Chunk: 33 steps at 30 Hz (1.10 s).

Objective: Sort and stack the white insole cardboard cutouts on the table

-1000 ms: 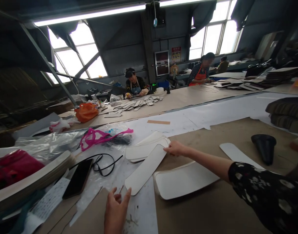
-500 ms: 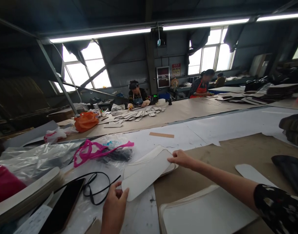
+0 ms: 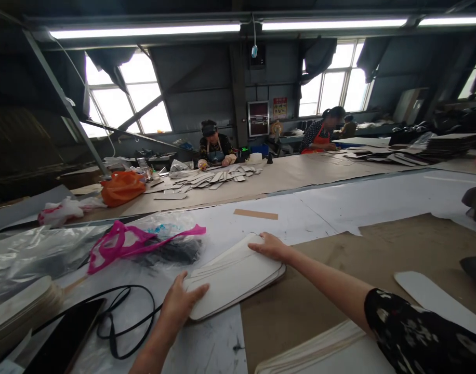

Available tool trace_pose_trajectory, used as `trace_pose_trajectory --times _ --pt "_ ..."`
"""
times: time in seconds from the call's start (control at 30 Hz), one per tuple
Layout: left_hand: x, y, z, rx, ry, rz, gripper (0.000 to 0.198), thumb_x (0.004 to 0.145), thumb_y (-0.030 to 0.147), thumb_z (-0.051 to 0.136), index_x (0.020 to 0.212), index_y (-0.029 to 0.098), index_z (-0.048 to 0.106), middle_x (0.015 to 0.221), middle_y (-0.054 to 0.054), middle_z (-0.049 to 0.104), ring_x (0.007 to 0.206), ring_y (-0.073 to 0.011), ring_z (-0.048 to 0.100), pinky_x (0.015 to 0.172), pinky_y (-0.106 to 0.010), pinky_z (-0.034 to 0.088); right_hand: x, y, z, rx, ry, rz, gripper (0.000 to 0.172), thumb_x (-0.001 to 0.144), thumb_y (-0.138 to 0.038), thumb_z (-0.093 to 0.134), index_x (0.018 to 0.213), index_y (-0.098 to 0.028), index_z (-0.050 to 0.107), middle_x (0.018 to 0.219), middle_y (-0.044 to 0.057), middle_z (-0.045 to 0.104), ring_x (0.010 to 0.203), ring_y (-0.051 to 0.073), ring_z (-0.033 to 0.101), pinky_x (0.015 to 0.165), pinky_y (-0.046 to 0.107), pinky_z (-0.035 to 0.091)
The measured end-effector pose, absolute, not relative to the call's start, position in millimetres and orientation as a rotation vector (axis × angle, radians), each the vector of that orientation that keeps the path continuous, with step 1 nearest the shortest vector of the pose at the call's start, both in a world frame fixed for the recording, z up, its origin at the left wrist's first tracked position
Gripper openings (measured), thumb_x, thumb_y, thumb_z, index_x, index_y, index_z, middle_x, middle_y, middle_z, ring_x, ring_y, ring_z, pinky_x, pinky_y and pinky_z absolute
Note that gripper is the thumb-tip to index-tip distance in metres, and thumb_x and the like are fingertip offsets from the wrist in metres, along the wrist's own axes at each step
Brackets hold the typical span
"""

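"Moved since before?"

"Yes: your left hand [image 3: 179, 301] and right hand [image 3: 269, 246] have come together on a stack of white round-ended card cutouts [image 3: 234, 278]."

"Gripping it?"

"No, both are open, pressing its ends (fingers spread), and it lies on a white paper sheet [image 3: 285, 218]."

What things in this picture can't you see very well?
In the head view:
The white stack: the left hand and right hand cover parts, and its layers can't be counted.
The phone: cut off by the bottom edge.
The black object: cut off by the right edge.
The far pieces: too small to make out.
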<state>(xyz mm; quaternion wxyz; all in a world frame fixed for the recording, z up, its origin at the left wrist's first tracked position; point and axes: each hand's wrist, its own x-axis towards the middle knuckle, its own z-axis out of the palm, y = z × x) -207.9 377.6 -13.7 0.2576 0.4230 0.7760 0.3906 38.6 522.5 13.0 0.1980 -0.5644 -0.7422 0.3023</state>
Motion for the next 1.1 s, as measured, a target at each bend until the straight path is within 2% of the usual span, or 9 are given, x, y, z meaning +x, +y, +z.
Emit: trace_pose_trajectory --times 0.27,0.37,0.47,0.53,0.67,0.77,0.93,1.03,1.1 --pt "-204 374 -25 1.126 2.034 1.252 0.087 0.050 0.054 0.066 0.125 0.016 0.043 0.116 -0.011 0.051 0.105 -0.0281 0.051 0.093 -0.039 0.037 48 521 12 -1.303 -1.854 0.997 0.036 0.070 -0.035 0.061 0.097 -0.014 0.050 0.093 0.006 0.060 0.086 0.021 0.056 0.071 0.027 0.045" --pt "-195 362 -17 1.117 2.043 1.394 0.099 0.049 0.057 0.068 0.134 0.024 0.031 0.116 -0.009 0.047 0.104 -0.0292 0.051 0.090 -0.042 0.040 54 509 21 -1.184 -1.831 1.023 0.026 0.073 -0.034 0.055 0.091 -0.017 0.047 0.087 0.002 0.058 0.082 0.018 0.056 0.069 0.026 0.045" --pt "-184 347 -6 1.044 1.979 1.484 0.107 0.049 0.053 0.071 0.137 0.023 0.020 0.113 -0.010 0.049 0.098 -0.0279 0.054 0.083 -0.040 0.044 65 491 33 -1.036 -1.843 1.151 0.029 0.074 -0.040 0.055 0.090 -0.018 0.047 0.082 0.000 0.058 0.077 0.017 0.056 0.065 0.026 0.045" --pt "-177 335 1 1.056 1.847 1.496 0.093 0.052 0.047 0.071 0.132 0.021 0.030 0.108 -0.008 0.054 0.091 -0.0238 0.056 0.080 -0.035 0.045 77 477 42 -0.921 -1.851 1.322 0.036 0.072 -0.044 0.059 0.093 -0.018 0.047 0.085 0.001 0.059 0.080 0.018 0.056 0.069 0.027 0.046" --pt "-164 311 2 1.213 1.762 1.397 0.048 0.060 0.046 0.066 0.096 0.020 0.048 0.078 0.001 0.056 0.074 -0.0174 0.052 0.071 -0.028 0.042 105 457 61 -0.937 -2.079 1.545 0.044 0.069 -0.049 0.063 0.094 -0.014 0.052 0.090 0.005 0.061 0.089 0.022 0.056 0.078 0.031 0.044" --pt "-157 298 -2 1.291 1.808 1.317 0.041 0.064 0.047 0.062 0.091 0.021 0.046 0.075 0.002 0.053 0.073 -0.0177 0.050 0.071 -0.028 0.039 113 444 76 -1.155 -2.340 1.210 0.047 0.068 -0.049 0.064 0.096 -0.011 0.055 0.091 0.008 0.060 0.086 0.022 0.056 0.078 0.032 0.043" --pt "-154 293 -2 1.324 1.846 1.216 0.045 0.066 0.048 0.059 0.098 0.021 0.042 0.085 -0.001 0.054 0.081 -0.0204 0.052 0.077 -0.031 0.039 92 419 82 -0.998 -2.743 0.508 0.080 0.056 -0.043 0.077 0.125 -0.017 0.044 0.110 0.011 0.051 0.100 0.027 0.048 0.088 0.036 0.037" --pt "-156 296 -1 1.325 1.835 1.254 0.047 0.065 0.045 0.060 0.101 0.020 0.043 0.088 -0.002 0.056 0.084 -0.0208 0.052 0.079 -0.031 0.040 76 415 70 -1.011 -2.854 0.177 0.084 0.053 -0.031 0.081 0.127 -0.016 0.044 0.115 0.016 0.048 0.103 0.030 0.046 0.088 0.038 0.036" --pt "-157 297 -2 1.341 1.830 1.265 0.042 0.065 0.045 0.060 0.096 0.020 0.045 0.080 0.000 0.056 0.078 -0.0195 0.052 0.074 -0.030 0.040 72 418 63 -1.143 -2.840 0.127 0.074 0.058 -0.031 0.080 0.122 -0.014 0.047 0.110 0.016 0.053 0.100 0.030 0.049 0.086 0.037 0.037"
